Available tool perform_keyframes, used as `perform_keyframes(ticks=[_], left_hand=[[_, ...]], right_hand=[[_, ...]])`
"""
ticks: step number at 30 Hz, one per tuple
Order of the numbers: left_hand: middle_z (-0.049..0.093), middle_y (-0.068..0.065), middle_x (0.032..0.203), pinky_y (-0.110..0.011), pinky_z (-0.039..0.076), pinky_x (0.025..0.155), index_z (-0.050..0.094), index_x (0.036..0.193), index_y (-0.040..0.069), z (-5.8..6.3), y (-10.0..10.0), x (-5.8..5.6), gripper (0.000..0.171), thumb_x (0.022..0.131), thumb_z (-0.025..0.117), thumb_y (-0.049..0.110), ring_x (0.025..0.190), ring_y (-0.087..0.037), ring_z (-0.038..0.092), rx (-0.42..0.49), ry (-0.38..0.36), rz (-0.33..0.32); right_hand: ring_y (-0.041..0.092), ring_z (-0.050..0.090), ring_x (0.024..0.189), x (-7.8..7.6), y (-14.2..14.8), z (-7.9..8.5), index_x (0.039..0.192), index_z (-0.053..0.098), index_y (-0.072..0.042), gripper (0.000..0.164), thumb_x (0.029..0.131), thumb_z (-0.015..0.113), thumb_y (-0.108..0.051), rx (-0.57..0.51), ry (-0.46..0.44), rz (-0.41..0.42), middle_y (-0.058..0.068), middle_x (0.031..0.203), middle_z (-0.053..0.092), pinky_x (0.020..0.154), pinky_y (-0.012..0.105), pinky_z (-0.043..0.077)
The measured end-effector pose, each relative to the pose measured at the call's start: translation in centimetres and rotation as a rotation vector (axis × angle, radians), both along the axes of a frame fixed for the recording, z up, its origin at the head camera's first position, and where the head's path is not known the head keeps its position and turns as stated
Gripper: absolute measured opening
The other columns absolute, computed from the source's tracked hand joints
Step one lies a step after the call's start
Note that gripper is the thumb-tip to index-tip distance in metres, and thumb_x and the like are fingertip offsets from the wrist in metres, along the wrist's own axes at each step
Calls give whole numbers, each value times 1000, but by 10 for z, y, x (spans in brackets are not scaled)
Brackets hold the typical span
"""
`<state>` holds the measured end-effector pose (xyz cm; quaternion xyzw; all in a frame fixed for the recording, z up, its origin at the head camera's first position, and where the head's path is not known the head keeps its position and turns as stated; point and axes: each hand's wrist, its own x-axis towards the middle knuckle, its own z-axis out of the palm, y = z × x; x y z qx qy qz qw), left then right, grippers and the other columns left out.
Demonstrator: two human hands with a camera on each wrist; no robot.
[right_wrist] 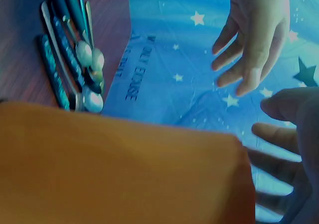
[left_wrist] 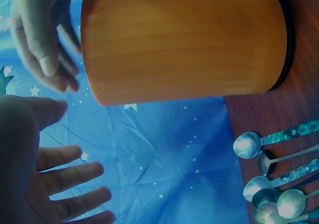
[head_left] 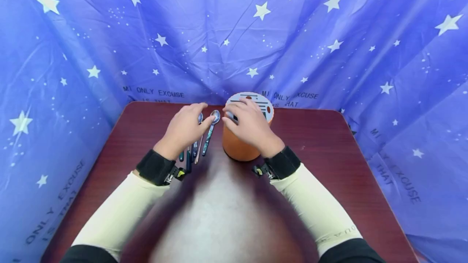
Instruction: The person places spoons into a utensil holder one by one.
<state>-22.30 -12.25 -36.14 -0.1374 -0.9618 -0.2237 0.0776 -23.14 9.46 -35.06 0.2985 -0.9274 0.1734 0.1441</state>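
An orange cylindrical container [head_left: 237,145] with a white, patterned top [head_left: 265,100] stands upright near the table's back edge. My right hand [head_left: 252,127] hovers over its top with the fingers spread loosely; in the right wrist view these fingers [right_wrist: 279,164] hold nothing. Left of the container lie several spoons [head_left: 209,137] with dark or speckled handles. My left hand [head_left: 185,128] is above them, partly hiding them in the head view. The left wrist view shows its fingers [left_wrist: 75,179] straight and apart, well away from the spoon bowls [left_wrist: 247,145].
The dark red wooden table [head_left: 321,153] has a bright glare on its front middle. A blue curtain [head_left: 204,19] with white stars hangs behind it and along both sides. Both wrists wear black straps [head_left: 155,167] with small cameras.
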Motion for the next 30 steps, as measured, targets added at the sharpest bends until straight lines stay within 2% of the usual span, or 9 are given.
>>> perform_keyframes(ticks=[2, 5, 8, 10, 16, 20, 23, 27, 30], left_hand=[[66, -11, 122, -50, 48, 94, 63, 127, 8, -3, -1, 2, 43, 101, 58, 42, 113, -31, 60, 18, 19, 6], [66, -6, 91, -44, 49, 73, 65, 102, 11, -10, -3, 7, 22, 102, 59, 33, 83, -26, 61, 27, 40, 20], [58, -3, 74, -40, 45, 61, 60, 87, 15, -23, -6, 10, 20, 101, 57, 28, 65, -22, 54, 6, 51, 31], [57, -2, 70, -40, 45, 59, 58, 82, 16, -34, -8, 10, 21, 101, 56, 26, 61, -21, 53, -10, 44, 36], [63, -6, 78, -44, 48, 61, 59, 79, 14, -70, -5, 7, 21, 98, 53, 23, 68, -24, 60, -33, -41, 32], [65, -7, 81, -45, 49, 65, 63, 85, 12, -95, 2, 1, 19, 98, 54, 23, 72, -25, 61, -18, -117, 34], [67, -10, 85, -47, 50, 67, 65, 90, 9, -114, 6, -5, 17, 98, 55, 21, 75, -28, 64, -10, -142, 56], [71, -15, 102, -52, 52, 73, 67, 103, 6, -138, 8, -13, 20, 96, 57, 22, 90, -36, 68, -23, -180, 108], [68, -18, 119, -54, 52, 83, 64, 118, 4, -150, 10, -20, 32, 95, 60, 26, 106, -40, 65, -57, -211, 128]], right_hand=[[27, 60, 117, 2, -7, 0, 116, 74, -15, 25, 99, 62, -29, -35, 45, 61, 1, 111, 72, 103, 43, 44], [17, 64, 92, 9, -18, -2, 107, 76, -15, 19, 100, 61, -25, -54, 71, 120, -4, 94, 72, 81, 35, 51], [10, 63, 81, 18, -29, -10, 108, 76, -18, 19, 101, 59, -25, -57, 44, 135, -8, 92, 71, 72, 32, 52], [7, 64, 80, 21, -36, -18, 109, 75, -20, 19, 101, 59, -26, -56, 25, 132, -9, 93, 71, 71, 30, 53], [8, 63, 75, 19, -52, -58, 107, 73, -19, 15, 100, 61, -24, -44, -67, 59, -8, 89, 70, 67, 28, 52], [14, 67, 80, 16, -54, -85, 104, 73, -17, 14, 99, 61, -22, -44, -118, -22, -3, 93, 72, 71, 33, 54], [16, 69, 85, 15, -55, -102, 104, 72, -16, 14, 99, 60, -21, -42, -167, -73, -1, 96, 72, 76, 34, 55], [16, 69, 87, 15, -56, -119, 102, 72, -18, 15, 99, 58, -23, -34, -237, -127, -2, 95, 72, 78, 35, 55], [17, 69, 86, 16, -57, -126, 103, 71, -19, 15, 100, 58, -25, -24, -256, -152, -2, 95, 72, 76, 37, 55]])
